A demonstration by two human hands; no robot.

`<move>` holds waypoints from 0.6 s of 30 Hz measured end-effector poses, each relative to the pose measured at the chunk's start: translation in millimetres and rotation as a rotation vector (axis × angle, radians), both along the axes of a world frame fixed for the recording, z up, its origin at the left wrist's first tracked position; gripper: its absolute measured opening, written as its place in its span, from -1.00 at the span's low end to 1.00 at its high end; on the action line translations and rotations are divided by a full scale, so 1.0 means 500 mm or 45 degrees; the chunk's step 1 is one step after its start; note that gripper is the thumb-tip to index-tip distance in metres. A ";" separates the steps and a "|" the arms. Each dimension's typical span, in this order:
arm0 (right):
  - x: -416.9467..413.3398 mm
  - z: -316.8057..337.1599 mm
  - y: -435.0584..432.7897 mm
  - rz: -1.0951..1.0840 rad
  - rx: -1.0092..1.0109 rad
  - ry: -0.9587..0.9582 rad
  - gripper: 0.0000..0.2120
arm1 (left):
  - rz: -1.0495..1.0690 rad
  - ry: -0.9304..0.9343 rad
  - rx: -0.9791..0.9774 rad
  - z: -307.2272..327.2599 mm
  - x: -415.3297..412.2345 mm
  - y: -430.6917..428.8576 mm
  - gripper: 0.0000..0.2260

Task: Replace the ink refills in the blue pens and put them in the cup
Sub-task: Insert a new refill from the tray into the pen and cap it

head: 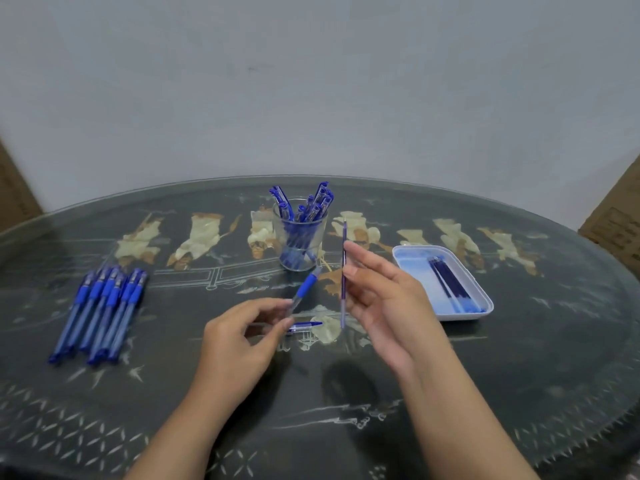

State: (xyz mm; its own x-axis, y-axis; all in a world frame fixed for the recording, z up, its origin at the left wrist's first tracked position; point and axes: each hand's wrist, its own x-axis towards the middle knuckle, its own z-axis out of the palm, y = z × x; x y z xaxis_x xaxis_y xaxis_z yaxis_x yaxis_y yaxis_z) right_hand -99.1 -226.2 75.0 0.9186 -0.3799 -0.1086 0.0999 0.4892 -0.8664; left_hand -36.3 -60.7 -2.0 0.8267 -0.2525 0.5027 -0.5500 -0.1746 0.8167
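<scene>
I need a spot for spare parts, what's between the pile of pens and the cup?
Nothing: in the head view, the table between the pile of pens and the cup is bare.

The surface [519,358] looks like a smooth, glossy sheet of glass over a dark top with pale painted or inlaid figures, and the wall [311,81] behind it is matt. The cup [313,233] is clear and shiny, whether glass or plastic cannot be told. The pens [104,306] lying in a bunch have see-through bluish plastic barrels with opaque blue grips that look matt and rubbery, like the raised pen barrel [306,285]. The refill [344,237] is a thin translucent plastic tube, the tray [485,299] is smooth glossy white plastic, and the box [613,226] looks like matt brown cardboard.
</scene>
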 end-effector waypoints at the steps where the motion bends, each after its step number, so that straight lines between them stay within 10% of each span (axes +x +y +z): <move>1: -0.002 0.003 0.005 -0.020 0.045 -0.029 -0.72 | -0.012 -0.026 0.022 -0.001 0.000 0.002 -0.73; 18: -0.005 -0.002 -0.016 -0.430 0.241 -0.170 -0.76 | -0.155 -0.141 0.163 -0.005 -0.008 0.000 -0.79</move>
State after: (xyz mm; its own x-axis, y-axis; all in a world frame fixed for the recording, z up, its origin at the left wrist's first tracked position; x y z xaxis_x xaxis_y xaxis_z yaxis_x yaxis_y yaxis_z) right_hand -101.5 -234.0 73.9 0.7565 -0.6472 -0.0939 0.3874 0.5592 -0.7329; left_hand -40.1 -61.0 -4.4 0.7276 -0.4149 0.5464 -0.6587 -0.1999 0.7254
